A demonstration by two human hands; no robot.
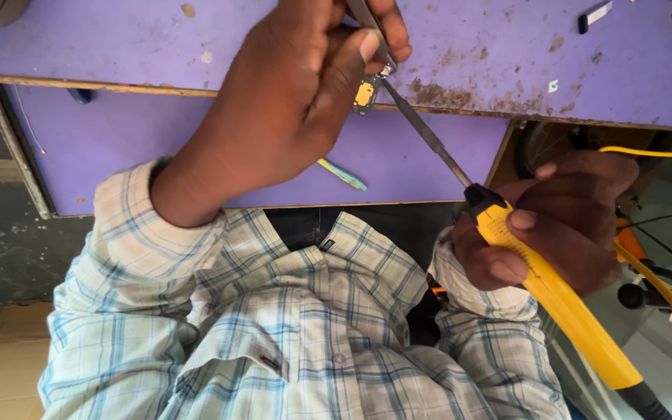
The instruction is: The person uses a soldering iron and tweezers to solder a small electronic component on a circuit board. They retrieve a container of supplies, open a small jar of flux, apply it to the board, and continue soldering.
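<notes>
Head view, purple bench [507, 47], blue-green stick [342, 174], black clip [594, 15]

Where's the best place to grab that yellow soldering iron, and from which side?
By the yellow handle, from the person's right, as the right hand does now. The handle is thick and long, and the bare metal shaft points toward the small part, so avoid it.

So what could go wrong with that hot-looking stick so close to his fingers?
1. The iron's metal tip meets the small part right beside the left hand's thumb, so a slip might burn it.
2. The part is pinched in thin tweezers above the table edge; it might slip out and drop.
3. The yellow cord loops by the right hand; a snag might jerk the tip.
</notes>
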